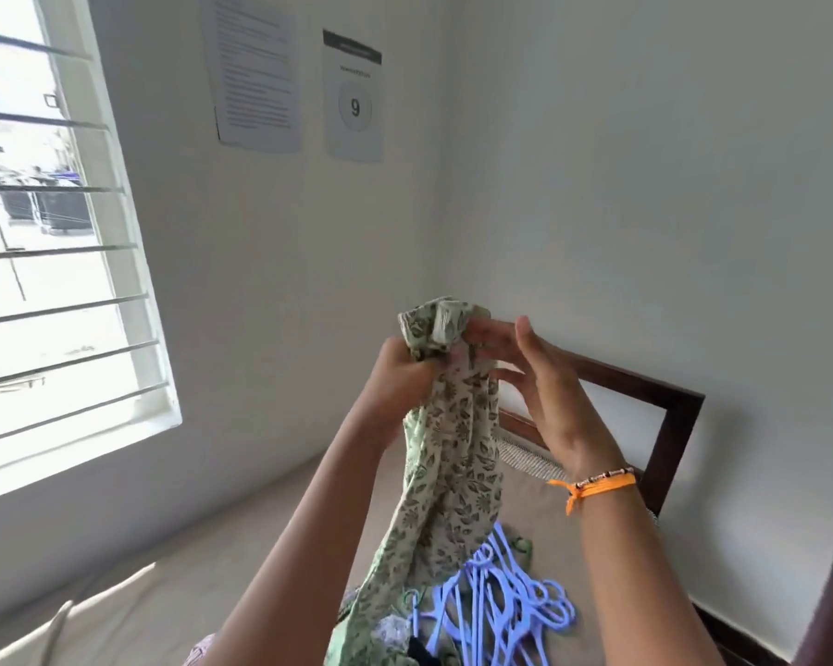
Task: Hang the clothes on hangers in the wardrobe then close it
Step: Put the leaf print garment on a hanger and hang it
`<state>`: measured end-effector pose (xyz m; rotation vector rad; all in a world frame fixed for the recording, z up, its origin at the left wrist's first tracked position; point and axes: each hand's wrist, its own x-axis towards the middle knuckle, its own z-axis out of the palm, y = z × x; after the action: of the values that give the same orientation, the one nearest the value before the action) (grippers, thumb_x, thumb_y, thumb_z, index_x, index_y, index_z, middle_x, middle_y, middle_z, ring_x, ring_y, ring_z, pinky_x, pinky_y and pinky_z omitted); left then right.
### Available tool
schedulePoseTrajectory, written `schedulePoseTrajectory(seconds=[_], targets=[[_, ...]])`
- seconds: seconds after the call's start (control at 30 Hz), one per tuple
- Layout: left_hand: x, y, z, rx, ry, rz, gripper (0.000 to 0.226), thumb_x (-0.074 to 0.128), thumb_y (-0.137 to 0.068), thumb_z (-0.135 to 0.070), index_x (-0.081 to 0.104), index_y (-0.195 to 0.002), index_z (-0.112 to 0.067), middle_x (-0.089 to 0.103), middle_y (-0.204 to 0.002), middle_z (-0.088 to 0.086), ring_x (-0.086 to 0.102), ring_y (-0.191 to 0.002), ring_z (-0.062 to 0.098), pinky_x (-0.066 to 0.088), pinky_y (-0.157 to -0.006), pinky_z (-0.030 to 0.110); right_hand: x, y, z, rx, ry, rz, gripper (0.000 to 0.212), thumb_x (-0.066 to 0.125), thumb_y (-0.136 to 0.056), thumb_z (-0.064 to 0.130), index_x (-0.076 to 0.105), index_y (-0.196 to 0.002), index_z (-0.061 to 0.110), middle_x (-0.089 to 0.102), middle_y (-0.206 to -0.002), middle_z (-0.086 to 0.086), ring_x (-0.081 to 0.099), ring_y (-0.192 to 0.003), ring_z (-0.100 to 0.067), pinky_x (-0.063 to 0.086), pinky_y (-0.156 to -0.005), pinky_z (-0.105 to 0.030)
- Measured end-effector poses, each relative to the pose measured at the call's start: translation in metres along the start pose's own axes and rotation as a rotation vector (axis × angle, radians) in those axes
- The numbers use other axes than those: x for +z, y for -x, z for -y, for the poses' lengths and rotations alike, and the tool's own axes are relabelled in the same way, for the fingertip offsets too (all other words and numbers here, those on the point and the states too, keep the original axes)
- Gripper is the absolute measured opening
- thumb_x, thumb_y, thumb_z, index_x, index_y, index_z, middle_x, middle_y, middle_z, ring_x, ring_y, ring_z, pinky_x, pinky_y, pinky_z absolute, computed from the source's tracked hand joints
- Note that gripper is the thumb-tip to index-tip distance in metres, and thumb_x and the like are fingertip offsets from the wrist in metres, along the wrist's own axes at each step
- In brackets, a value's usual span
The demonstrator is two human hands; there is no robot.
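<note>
Both hands — left [400, 372], right [544, 391] — grip the bunched garment [448, 473] over the bed [241, 560]; its tail could snag the hangers [496, 612] — dragging them.

Overexposed daylight from left window [44, 233]

A barred window [44, 233] fills the left wall. Right of the window hang a text sheet [253, 72] and a sign numbered 9 [354, 96]. Further right stands a dark wooden headboard [664, 425].
</note>
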<state>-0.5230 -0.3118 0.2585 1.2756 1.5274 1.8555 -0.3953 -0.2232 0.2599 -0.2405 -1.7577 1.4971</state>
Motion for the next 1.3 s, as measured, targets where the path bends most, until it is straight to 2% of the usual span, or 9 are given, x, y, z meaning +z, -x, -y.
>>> schedulePoseTrajectory(seconds=[0.07,0.2,0.37,0.57,0.7,0.87,1.03,1.17,1.3], targets=[[-0.005,-0.007,-0.004,-0.047,0.032,-0.051,0.022,0.05,-0.093,-0.001,0.068,-0.088,-0.013,0.072,-0.091,0.004,0.069,-0.082,0.015,0.055,-0.066,0.024,-0.011,-0.006,-0.005,-0.069,0.139,-0.23,0.029,0.061,-0.088,0.032,0.064,-0.115,0.021,0.066,-0.115,0.005,0.059,-0.108,-0.009,0.044,-0.089,-0.031],[-0.011,-0.019,-0.016,-0.136,0.149,0.095,0.02,0.045,-0.096,-0.005,0.064,-0.103,-0.004,0.071,-0.1,0.012,0.07,-0.091,0.024,0.058,-0.074,0.033,-0.023,-0.015,-0.018,0.209,0.135,-0.098,0.099,0.085,-0.06,0.044,0.033,-0.142,0.027,0.044,-0.139,0.005,0.045,-0.126,-0.017,0.036,-0.102,-0.037],[-0.032,-0.035,-0.049,-0.024,0.022,0.141,0.013,0.051,-0.092,-0.007,0.064,-0.095,-0.007,0.073,-0.089,0.004,0.069,-0.086,0.019,0.057,-0.078,0.032,-0.029,-0.036,0.022,0.097,0.011,0.01,0.052,0.075,-0.07,0.019,0.061,-0.119,0.006,0.07,-0.11,-0.008,0.066,-0.104,-0.024,0.051,-0.093,-0.041],[-0.043,-0.063,-0.105,0.284,0.059,-0.179,0.013,0.064,-0.086,-0.009,0.065,-0.098,-0.005,0.069,-0.081,0.0,0.066,-0.069,0.008,0.052,-0.058,0.018,-0.016,-0.088,0.1,-0.272,0.081,-0.111,0.024,0.065,-0.085,0.008,0.061,-0.108,0.012,0.069,-0.109,-0.011,0.067,-0.101,-0.024,0.054,-0.087,-0.038],[-0.046,-0.053,-0.073,0.11,-0.186,0.057,0.018,0.07,-0.081,-0.018,0.065,-0.097,-0.013,0.071,-0.09,-0.001,0.069,-0.083,0.012,0.054,-0.064,0.015,-0.003,-0.105,0.109,-0.368,0.397,-0.182,0.018,0.061,-0.09,0.024,0.067,-0.104,0.013,0.071,-0.103,-0.006,0.068,-0.096,-0.02,0.054,-0.086,-0.04],[-0.081,-0.046,-0.032,-0.096,-0.35,0.151,0.01,0.067,-0.084,-0.014,0.068,-0.086,-0.004,0.072,-0.084,0.005,0.066,-0.083,0.021,0.052,-0.083,0.035,-0.027,-0.099,0.085,0.013,0.578,-0.117,0.039,0.072,-0.081,0.025,0.059,-0.114,0.009,0.068,-0.101,-0.009,0.066,-0.091,-0.024,0.055,-0.081,-0.039],[-0.079,-0.057,-0.037,-0.193,0.337,0.352,0.038,0.051,-0.086,-0.033,0.058,-0.108,-0.003,0.067,-0.097,0.013,0.064,-0.085,0.026,0.053,-0.078,0.036,-0.038,-0.103,0.092,0.3,0.054,0.1,0.036,0.058,-0.085,0.016,0.058,-0.113,-0.007,0.071,-0.091,-0.017,0.071,-0.074,-0.023,0.06,-0.067,-0.032],[-0.081,-0.06,-0.004,-0.304,0.56,0.432,0.086,0.031,-0.078,-0.076,0.045,-0.135,-0.013,0.055,-0.133,0.019,0.053,-0.122,0.038,0.041,-0.103,0.053,-0.03,-0.103,0.046,0.231,-0.36,-0.067,0.047,0.032,-0.097,0.051,0.051,-0.116,0.012,0.067,-0.097,-0.003,0.063,-0.089,-0.018,0.044,-0.086,-0.037],[-0.085,-0.006,0.09,-0.588,0.558,0.41,0.084,0.041,-0.08,-0.074,0.052,-0.132,-0.009,0.055,-0.132,0.023,0.052,-0.122,0.04,0.034,-0.108,0.054,-0.041,-0.038,-0.105,0.733,-0.343,0.059,0.1,0.035,-0.069,0.084,0.064,-0.113,-0.002,0.066,-0.108,-0.02,0.064,-0.084,-0.031,0.046,-0.079,-0.042]])
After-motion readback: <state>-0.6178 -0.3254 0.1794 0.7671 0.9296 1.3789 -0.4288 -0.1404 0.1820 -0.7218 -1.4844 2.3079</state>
